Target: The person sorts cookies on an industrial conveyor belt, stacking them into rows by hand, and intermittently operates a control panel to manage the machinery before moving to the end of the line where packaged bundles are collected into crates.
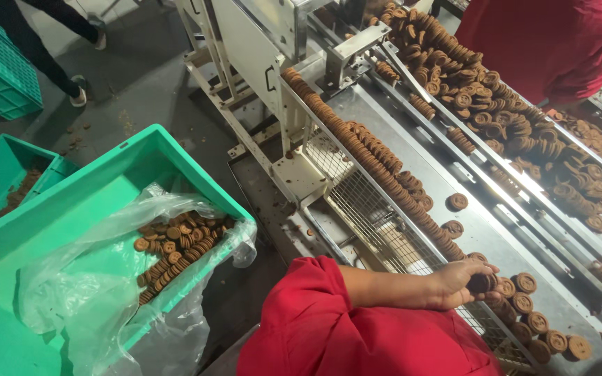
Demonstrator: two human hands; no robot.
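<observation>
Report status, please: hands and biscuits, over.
Left hand gripping stacked biscuits at the metal line. Right hand not in view. Loose biscuits just beyond.

Matt brown biscuits, shiny steel conveyor, glossy green plastic crate

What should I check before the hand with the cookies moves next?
1. Hold: right hand closed on a small stack of cookies: ok.
2. Left hand: not in view: cannot tell.
3. Row in the chute stands on edge, unbroken: ok.
4. Bin liner open, cookies inside, room left: ok.
5. Strays: loose cookies on the steel table: not ok.
</observation>
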